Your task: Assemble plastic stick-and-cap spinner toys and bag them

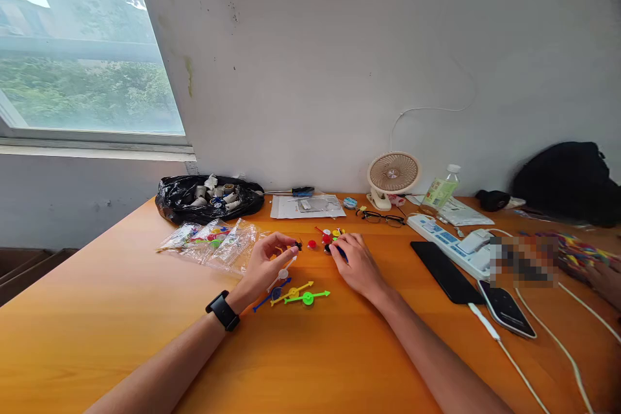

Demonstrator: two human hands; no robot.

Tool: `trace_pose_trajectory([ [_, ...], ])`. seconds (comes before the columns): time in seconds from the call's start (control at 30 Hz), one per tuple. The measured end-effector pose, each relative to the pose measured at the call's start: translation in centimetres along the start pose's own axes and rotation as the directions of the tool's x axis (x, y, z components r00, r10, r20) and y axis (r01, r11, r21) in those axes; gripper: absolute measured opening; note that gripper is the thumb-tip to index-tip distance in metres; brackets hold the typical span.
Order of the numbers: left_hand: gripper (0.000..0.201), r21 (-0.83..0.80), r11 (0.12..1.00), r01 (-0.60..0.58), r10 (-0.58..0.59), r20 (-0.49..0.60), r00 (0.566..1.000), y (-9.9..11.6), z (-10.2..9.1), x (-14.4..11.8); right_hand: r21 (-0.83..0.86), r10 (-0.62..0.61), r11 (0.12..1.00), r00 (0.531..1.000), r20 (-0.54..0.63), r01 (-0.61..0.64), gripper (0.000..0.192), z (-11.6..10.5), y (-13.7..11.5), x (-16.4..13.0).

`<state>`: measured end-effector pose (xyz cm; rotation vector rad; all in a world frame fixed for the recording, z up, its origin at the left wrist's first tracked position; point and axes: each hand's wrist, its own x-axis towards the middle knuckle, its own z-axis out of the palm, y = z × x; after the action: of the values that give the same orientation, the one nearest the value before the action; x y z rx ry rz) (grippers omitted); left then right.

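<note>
Nearest pieces: green spinner (pixel 307 297), yellow spinner (pixel 293 292) and blue spinner (pixel 275 294) are lying just beside my left wrist, mid-table (pixel 97 310), well back from its front edge.
Handling: I am judging them light, stiff, thin-armed plastic; best pinched at the round hub.
Left hand (pixel 264 265): I am pinching a small black piece (pixel 297 245) between fingertips, slightly parted.
Right hand (pixel 356 265): I am pressing curled fingers onto a blue piece (pixel 339 251) beside the red piece (pixel 312 244).

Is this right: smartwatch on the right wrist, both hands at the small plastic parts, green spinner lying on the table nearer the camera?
Not quite. The head view shows the smartwatch on the left wrist, not the right. The rest holds: left hand and right hand are at the small parts, green spinner nearer the camera.
</note>
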<state>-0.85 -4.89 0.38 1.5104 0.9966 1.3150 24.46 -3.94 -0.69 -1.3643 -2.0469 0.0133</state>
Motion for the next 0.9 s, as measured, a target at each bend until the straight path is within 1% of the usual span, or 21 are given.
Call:
trace_pose_trajectory([
  [0.13, 0.025, -0.009, 1.000, 0.001, -0.002, -0.012, 1.000, 0.04, 0.03, -0.04, -0.030, 0.002, 1.000, 1.000, 0.006, -0.002, 0.028, -0.05, -0.03, -0.03],
  [0.4, 0.024, -0.004, 1.000, 0.002, -0.002, 0.003, 1.000, -0.54, 0.07, -0.10, -0.090, 0.009, 0.996, 1.000, 0.017, -0.007, 0.027, 0.16, 0.06, -0.03],
  [0.63, 0.024, 0.015, 1.000, 0.016, -0.016, 0.016, 1.000, -0.65, 0.06, -0.13, -0.042, 0.033, 0.999, 0.999, 0.028, -0.031, 0.026, 0.22, 0.21, -0.01],
  [0.9, 0.020, 0.022, 0.999, -0.028, 0.027, 0.030, 0.999, -0.66, 0.06, -0.09, 0.064, 0.064, 0.996, 0.997, 0.035, -0.066, 0.026, 0.43, 0.44, 0.05],
])
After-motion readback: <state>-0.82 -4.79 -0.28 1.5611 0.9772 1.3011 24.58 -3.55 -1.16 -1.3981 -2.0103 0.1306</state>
